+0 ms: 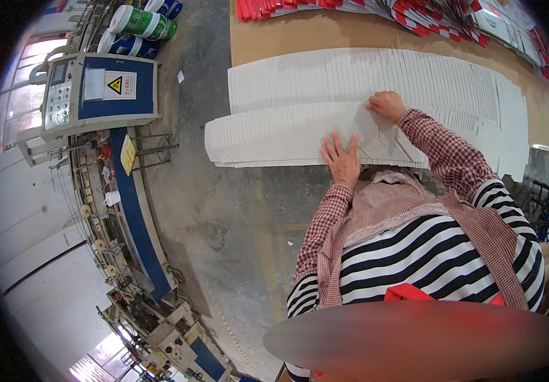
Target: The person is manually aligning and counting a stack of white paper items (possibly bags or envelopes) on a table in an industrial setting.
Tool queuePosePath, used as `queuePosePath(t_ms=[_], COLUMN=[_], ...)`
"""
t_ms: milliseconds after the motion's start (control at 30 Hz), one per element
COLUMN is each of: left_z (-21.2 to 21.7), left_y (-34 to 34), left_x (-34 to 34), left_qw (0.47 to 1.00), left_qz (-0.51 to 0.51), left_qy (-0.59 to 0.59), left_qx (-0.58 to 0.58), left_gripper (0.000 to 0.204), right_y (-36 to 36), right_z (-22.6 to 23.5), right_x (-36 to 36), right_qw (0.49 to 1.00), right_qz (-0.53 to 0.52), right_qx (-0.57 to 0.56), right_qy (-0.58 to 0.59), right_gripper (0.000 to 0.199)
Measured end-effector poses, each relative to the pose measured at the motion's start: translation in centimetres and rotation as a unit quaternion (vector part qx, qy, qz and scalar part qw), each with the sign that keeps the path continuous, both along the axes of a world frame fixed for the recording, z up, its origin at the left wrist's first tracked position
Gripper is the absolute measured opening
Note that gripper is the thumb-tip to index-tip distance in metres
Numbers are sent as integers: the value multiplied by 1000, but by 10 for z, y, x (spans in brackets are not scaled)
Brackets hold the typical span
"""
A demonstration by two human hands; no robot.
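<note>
Left hand (343, 164) is laid, fingers spread, against the near row of white sheets (274, 137), fanned in narrow overlapping ridges; the right hand (387, 106) is curled at its upper edge, whether gripping cannot be told. A similar far row (306, 79) is spread beyond, on the smooth brown worktop (274, 35).

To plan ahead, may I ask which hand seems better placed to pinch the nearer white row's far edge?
Right hand, probably: its fingers curl at the far edge of that row; the left hand lies spread.
</note>
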State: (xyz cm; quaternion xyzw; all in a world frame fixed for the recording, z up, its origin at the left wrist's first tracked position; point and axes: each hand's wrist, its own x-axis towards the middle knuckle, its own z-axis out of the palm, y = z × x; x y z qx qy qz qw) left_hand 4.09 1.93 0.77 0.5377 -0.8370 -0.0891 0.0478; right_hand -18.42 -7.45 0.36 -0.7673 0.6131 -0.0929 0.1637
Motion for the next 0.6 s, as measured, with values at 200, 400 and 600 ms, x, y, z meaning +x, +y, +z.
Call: queuePosePath(t_ms=[200, 400, 600], left_z=[0, 1, 0], left_y=[-1, -2, 0], left_x=[1, 1, 3], left_qw=[1000, 1000, 1000], left_qz=[5, -3, 6], left_qy=[6, 23, 2], left_qx=[-2, -16, 1], left_gripper=[51, 49, 51], right_y=[1, 0, -1], right_z=[-2, -8, -5], right_x=[1, -11, -4], right_qw=[998, 996, 997], right_qz=[-41, -20, -22], right_qx=[-5, 0, 46], right_qy=[-57, -89, -57], right_gripper=[28, 27, 23])
